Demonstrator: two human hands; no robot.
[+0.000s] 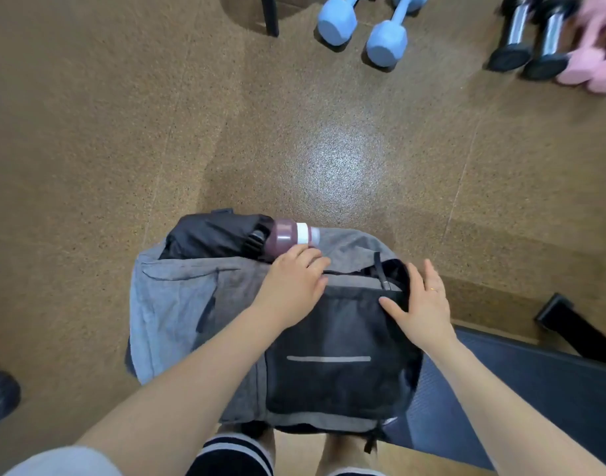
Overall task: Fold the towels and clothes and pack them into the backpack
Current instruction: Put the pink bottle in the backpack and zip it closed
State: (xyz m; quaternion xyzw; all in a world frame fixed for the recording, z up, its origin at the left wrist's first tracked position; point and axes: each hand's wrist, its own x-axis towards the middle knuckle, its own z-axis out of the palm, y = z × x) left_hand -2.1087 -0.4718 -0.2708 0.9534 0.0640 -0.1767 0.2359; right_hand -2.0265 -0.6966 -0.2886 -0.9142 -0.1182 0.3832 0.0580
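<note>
Floor (88, 132): speckled tan, covers most of the view. Dark mat (535, 383) at lower right, its corner under the pack.

Backpack (198, 304): grey with a black front panel, lies flat on the floor just in front of the person's knees, top end facing right-forward, main opening slightly parted near the right hand.

Left hand (291, 283): rests on the backpack's upper edge, fingers relaxed, loose grip holding nothing, fingertips touching the bottle.

Right hand (421, 304): flat on the black panel beside the opening, fingers spread wide, ring visible.

Bottle (288, 235): dark red, white cap, sits in the black side pocket.

Blue dumbbells (363, 29) and black dumbbells (528, 36): far side of the floor, well apart from the pack.
</note>
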